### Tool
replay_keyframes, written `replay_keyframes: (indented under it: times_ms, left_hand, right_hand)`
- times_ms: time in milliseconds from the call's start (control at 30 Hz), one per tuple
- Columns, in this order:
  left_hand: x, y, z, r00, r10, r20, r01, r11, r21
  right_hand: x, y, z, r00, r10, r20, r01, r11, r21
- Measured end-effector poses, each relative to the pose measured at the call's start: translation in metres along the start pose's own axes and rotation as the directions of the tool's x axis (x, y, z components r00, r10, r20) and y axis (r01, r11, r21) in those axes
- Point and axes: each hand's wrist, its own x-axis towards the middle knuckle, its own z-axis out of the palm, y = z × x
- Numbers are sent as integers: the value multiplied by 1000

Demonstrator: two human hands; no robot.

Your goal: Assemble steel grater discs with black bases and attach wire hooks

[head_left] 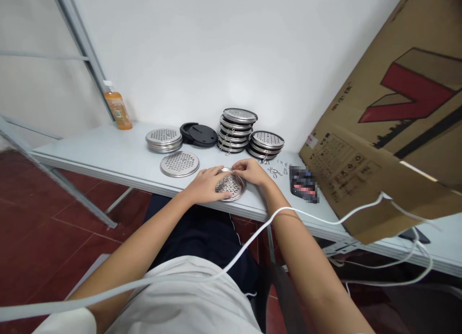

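A round metal grater disc (233, 187) lies at the table's front edge. Thumb and fingers of my left hand (207, 185) span its left side and steady it. At its far right rim my right hand (250, 171) is closed in a pinch; whatever sits between the fingertips is too small to make out. To the left lies a single loose grater disc (179, 164), and behind it a stack of similar discs (164, 139). Small wire clips (274, 171) are scattered right of my right hand. Beyond my hands stands a tall stack of grater discs with wire clips (236, 132).
A shorter clipped stack (266, 144) and black round plastic parts (199, 134) stand near the wall. An orange bottle (119, 108) is at the back left. A blurred dark object (303, 185) lies right, beside a large cardboard box (390, 132). A white cable (249, 247) crosses over my forearms.
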Motion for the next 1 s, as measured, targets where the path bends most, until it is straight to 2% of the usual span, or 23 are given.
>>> replay_keyframes:
  times_ms: [300,567,1000]
  left_hand:
    - [-1,-2,3,999,-19,-27,18,999,-29]
    - [0,-3,4,996,44,-81,-47,998,-44]
    - [2,-1,-1,999,31,-30,-32,999,-31]
  right_hand:
    - [0,4,-1,1000,5,20,-7,997,72]
    - [1,3,-1,1000,-2,23,0,996,86]
    - [0,-1,0,997,-67,-30,61,983,-173]
